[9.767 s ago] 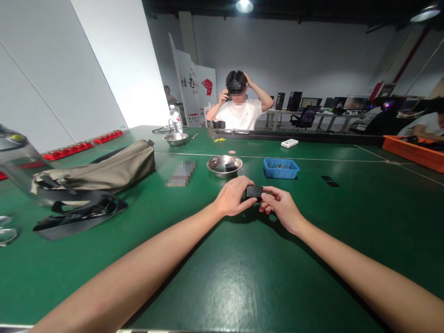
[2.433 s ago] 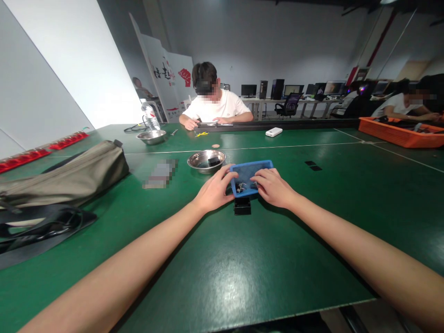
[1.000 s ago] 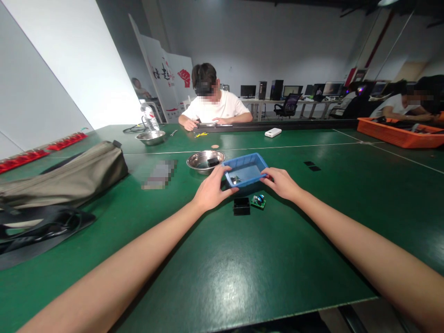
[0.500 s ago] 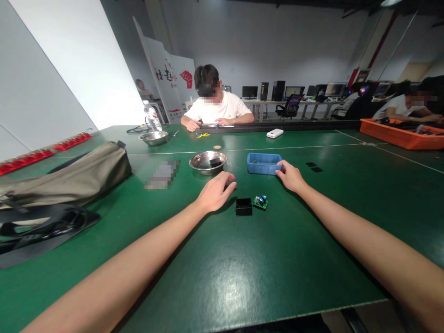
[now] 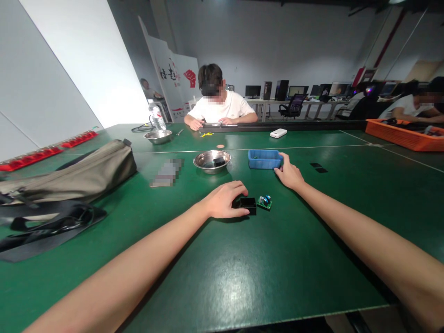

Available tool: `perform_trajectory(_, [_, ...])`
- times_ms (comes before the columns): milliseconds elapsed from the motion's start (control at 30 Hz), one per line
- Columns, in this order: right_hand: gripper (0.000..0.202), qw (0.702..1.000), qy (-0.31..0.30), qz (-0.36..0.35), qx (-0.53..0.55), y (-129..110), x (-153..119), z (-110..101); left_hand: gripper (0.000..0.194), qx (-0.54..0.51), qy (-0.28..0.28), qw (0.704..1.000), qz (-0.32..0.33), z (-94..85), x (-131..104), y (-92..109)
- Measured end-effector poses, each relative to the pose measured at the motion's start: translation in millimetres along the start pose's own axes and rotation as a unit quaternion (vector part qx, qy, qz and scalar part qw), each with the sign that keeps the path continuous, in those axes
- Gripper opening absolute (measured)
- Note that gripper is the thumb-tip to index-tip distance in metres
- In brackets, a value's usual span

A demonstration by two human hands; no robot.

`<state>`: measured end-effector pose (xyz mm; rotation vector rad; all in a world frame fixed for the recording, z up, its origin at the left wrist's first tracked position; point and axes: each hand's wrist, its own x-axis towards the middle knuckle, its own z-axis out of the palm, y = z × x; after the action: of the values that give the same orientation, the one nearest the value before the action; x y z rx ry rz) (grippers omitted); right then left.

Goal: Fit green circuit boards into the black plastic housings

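A small open-topped black plastic box (image 5: 249, 206) stands on the green table. My left hand (image 5: 227, 200) is around its left side, thumb along the front and fingers at the back, partly hiding it. Just right of the box lies a small green circuit board (image 5: 264, 202) carrying blue and pale components. My right hand (image 5: 290, 173) has the right end of a blue plastic bin (image 5: 265, 164) between thumb and fingers. Something green shows inside the bin. A steel bowl (image 5: 212, 171) with a black box (image 5: 218, 162) in it sits beyond my left hand.
Two flat black pieces (image 5: 318, 167) lie to the right. A khaki bag (image 5: 104, 169) and a blurred flat object (image 5: 167, 173) are on the left. Farther back are a second bowl (image 5: 158, 137), a water bottle (image 5: 157, 115), an orange basket (image 5: 398, 135) and a seated person (image 5: 222, 104).
My left hand has come down and right, from above the table onto the black box. The blue bin has shifted slightly away and left with my right hand at its end.
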<state>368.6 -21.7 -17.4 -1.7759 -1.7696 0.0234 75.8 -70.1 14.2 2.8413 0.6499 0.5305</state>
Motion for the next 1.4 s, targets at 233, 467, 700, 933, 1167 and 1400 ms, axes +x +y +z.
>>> perform_trajectory(233, [0.038,0.984,-0.091,-0.019,0.150,-25.1,-54.1,-14.1,0.025,0.033,0.023,0.998,-0.042,3.0,2.3,3.0])
perform_trajectory(467, [0.038,0.958,-0.171,-0.171,0.154,-45.6,-93.1,-28.8,0.028,0.024,0.043,0.994,-0.102,5.1,1.0,0.9])
perform_trajectory(700, [0.017,0.964,-0.146,-0.187,0.123,-54.6,-86.9,-32.9,0.030,0.021,0.055,0.994,-0.088,5.6,0.2,-1.4])
perform_trajectory(933, [0.019,0.960,-0.170,-0.190,0.116,-56.5,-86.4,-36.3,0.030,0.016,0.052,0.995,-0.088,5.9,1.0,-1.7])
perform_trajectory(1167, [0.027,0.954,-0.177,-0.216,0.114,-52.0,-86.9,-36.2,0.031,0.014,0.050,0.994,-0.092,6.5,0.8,-2.7])
perform_trajectory(1400, [0.042,0.958,-0.122,-0.244,0.089,-60.6,-87.5,-48.1,0.032,0.014,0.051,0.995,-0.090,6.1,0.8,-2.4])
